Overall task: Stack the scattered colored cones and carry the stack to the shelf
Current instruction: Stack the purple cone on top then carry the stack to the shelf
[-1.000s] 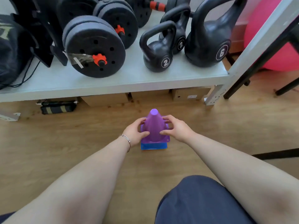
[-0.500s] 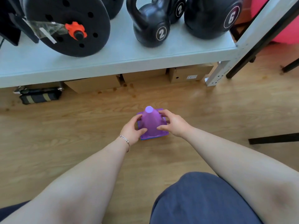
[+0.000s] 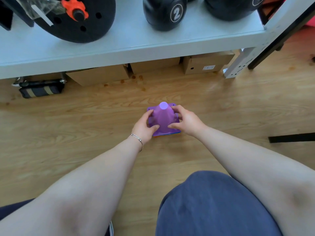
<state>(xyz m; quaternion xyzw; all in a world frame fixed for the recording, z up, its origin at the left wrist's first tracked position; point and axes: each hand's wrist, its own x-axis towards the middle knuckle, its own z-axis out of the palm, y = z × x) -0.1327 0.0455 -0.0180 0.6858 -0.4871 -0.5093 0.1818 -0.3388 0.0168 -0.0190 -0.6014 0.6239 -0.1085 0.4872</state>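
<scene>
Step in hand: the stacking looks done, and the person is taking hold of the cone stack (image 3: 163,119) for the carry, as I read it.
Stack: purple cone on top, with thin edges of blue and orange bases peeking out at the near side; how many cones sit under it I cannot tell.
Where it is: on the wooden floor (image 3: 85,113), upright, in front of the shelf (image 3: 119,48) and apart from it.
Left hand (image 3: 144,126): pressed to the left flank of the purple cone, thumb curled across the near side, fingers wrapped round the far side.
Right hand (image 3: 185,120): mirrors it on the right flank, fingertips on the cone wall, thumb low near the base.
Grip: both sets of fingers are closed on the stack, grasping it between them; whether it has left the floor I cannot tell.
Shelf load: a weight plate (image 3: 76,19) at left and a kettlebell marked 2 (image 3: 164,13) in the middle, with bare board along the front edge.
Next move calls for: a level lift so the lower cones do not slide off, then a reach up and forward to a free patch of shelf.
Watch for: squeezing only the top cone, which could pull it free and leave the rest behind.
</scene>
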